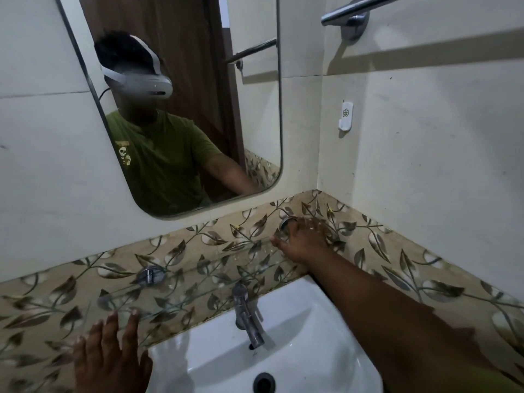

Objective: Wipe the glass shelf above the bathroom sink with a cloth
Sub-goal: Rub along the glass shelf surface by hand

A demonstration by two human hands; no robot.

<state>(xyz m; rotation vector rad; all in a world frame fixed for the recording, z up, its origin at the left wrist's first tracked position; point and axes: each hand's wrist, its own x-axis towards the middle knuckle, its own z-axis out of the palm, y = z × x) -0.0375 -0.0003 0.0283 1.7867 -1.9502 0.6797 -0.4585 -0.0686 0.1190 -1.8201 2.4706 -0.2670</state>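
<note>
The clear glass shelf (215, 265) runs along the leaf-patterned tile band above the white sink (297, 321), held by two chrome brackets. My right hand (304, 241) reaches across to the shelf's far right end and lies on the glass beside the right bracket (285, 222), fingers apart. Small glints show on its back. My left hand (110, 355) is at the near left end, fingers spread, its tips touching the shelf's front edge. No cloth shows in either hand or anywhere in view.
A chrome tap (246, 314) stands on the sink just below the shelf's middle. The left bracket (150, 275) sits on the tiles. A mirror (184, 109) hangs above, a towel bar (354, 12) at the top right, a small white wall hook (346, 114) beside the corner.
</note>
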